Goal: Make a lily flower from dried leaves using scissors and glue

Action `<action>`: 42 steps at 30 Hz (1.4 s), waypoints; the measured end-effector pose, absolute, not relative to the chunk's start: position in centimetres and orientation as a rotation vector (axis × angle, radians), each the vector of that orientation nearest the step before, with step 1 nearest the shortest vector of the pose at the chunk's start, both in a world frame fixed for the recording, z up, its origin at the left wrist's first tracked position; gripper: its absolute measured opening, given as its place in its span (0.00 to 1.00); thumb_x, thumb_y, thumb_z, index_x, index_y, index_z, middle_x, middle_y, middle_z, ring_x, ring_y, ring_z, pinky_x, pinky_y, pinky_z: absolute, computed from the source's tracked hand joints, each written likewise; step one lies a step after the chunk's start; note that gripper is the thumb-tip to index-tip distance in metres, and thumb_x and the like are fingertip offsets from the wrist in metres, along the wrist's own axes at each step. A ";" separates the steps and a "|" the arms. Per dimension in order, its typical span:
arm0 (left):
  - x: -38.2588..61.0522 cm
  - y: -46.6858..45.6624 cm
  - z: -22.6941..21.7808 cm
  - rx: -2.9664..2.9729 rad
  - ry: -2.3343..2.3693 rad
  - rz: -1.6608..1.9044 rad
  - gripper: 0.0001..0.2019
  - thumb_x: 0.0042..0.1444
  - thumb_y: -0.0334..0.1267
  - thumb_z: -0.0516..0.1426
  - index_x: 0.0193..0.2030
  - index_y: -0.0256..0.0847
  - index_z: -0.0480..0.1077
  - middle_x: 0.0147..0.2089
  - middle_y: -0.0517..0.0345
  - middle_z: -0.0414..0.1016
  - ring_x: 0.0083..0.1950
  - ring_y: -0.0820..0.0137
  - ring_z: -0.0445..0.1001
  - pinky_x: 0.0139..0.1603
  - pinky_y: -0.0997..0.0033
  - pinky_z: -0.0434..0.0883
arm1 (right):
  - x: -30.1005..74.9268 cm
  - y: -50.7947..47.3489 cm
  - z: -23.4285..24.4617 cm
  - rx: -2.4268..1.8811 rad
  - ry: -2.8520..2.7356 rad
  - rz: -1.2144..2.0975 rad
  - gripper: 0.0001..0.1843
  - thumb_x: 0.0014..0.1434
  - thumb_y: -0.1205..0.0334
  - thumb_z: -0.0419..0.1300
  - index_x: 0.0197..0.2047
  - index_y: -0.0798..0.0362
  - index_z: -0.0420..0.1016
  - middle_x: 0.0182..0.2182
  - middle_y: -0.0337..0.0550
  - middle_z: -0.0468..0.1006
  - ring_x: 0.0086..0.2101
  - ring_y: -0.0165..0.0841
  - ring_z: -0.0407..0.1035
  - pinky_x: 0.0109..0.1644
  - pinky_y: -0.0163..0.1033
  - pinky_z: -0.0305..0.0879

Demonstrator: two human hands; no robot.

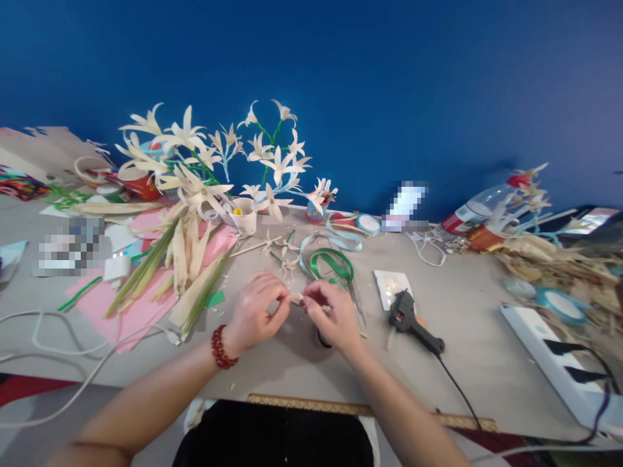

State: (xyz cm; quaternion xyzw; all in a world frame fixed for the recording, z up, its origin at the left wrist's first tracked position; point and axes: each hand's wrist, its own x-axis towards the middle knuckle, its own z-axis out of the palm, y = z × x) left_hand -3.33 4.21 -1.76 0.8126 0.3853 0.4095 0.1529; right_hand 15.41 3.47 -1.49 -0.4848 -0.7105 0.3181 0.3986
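Note:
My left hand [257, 310], with a red beaded bracelet [222, 348] at the wrist, pinches one end of a small cream strip of corn husk [296, 298]. The other end is between the thumb and fingers of my right hand [335, 316]. Below the right palm shows part of a dark, curved object [323, 338], mostly hidden. Just beyond my hands lie small husk flowers [288, 264] and a coil of green ribbon [331, 264]. Thin wires stick out past my right hand.
A black glue gun [413, 321] rests at right, its cord running off the front edge. Farther right is a white power strip [545, 363]. Husk leaves [187, 253] cover pink paper [121, 327] at left. Tall husk flowers [277, 165] stand at the back, near a paper cup [243, 217].

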 end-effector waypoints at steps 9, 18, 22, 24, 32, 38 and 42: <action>-3.2 4.1 -2.0 2.338 1.105 1.163 0.05 0.56 0.29 0.53 0.30 0.42 0.64 0.29 0.57 0.71 0.35 0.67 0.70 0.52 0.57 0.68 | 14.8 3.4 -2.1 -1.295 -1.812 0.805 0.05 0.57 0.65 0.56 0.29 0.51 0.69 0.21 0.35 0.73 0.23 0.29 0.67 0.29 0.32 0.62; -3.4 4.2 -2.1 2.299 1.123 1.213 0.05 0.56 0.28 0.54 0.31 0.41 0.64 0.30 0.57 0.71 0.36 0.67 0.69 0.52 0.57 0.68 | 14.5 3.2 -1.7 -1.225 -1.817 0.855 0.03 0.58 0.63 0.57 0.35 0.52 0.69 0.25 0.37 0.75 0.25 0.30 0.69 0.30 0.32 0.63; -3.2 4.0 -2.0 2.323 1.101 1.197 0.05 0.56 0.28 0.54 0.31 0.41 0.64 0.30 0.57 0.71 0.36 0.68 0.69 0.53 0.57 0.68 | 14.0 3.1 -2.0 -1.285 -1.831 0.806 0.07 0.60 0.62 0.55 0.31 0.52 0.69 0.22 0.36 0.73 0.23 0.29 0.66 0.29 0.31 0.60; -3.3 4.1 -2.1 2.326 1.104 1.217 0.05 0.56 0.28 0.54 0.31 0.41 0.64 0.30 0.57 0.71 0.36 0.68 0.69 0.53 0.57 0.68 | 14.4 3.2 -2.1 -1.315 -1.842 0.764 0.06 0.59 0.63 0.55 0.30 0.52 0.70 0.22 0.36 0.72 0.24 0.29 0.66 0.29 0.32 0.60; -3.6 4.5 -2.6 2.334 1.075 1.281 0.05 0.57 0.27 0.54 0.36 0.41 0.68 0.34 0.56 0.75 0.39 0.68 0.72 0.56 0.57 0.67 | 15.1 3.6 -2.0 -1.182 -1.554 1.205 0.11 0.62 0.56 0.54 0.32 0.52 0.69 0.25 0.38 0.74 0.24 0.30 0.69 0.30 0.33 0.66; -3.8 4.7 -2.8 2.379 0.978 1.280 0.10 0.59 0.26 0.53 0.43 0.42 0.70 0.40 0.54 0.78 0.43 0.67 0.74 0.61 0.53 0.62 | 14.3 3.7 -2.5 -0.828 -1.033 1.964 0.16 0.60 0.48 0.59 0.33 0.53 0.68 0.23 0.38 0.75 0.18 0.26 0.66 0.19 0.29 0.66; -3.9 4.8 -2.8 2.303 0.905 1.290 0.14 0.59 0.27 0.53 0.50 0.44 0.70 0.47 0.51 0.77 0.49 0.64 0.73 0.61 0.52 0.62 | 14.8 3.6 -2.4 -0.789 -0.995 1.996 0.14 0.57 0.53 0.64 0.31 0.53 0.66 0.22 0.36 0.76 0.17 0.24 0.65 0.18 0.27 0.66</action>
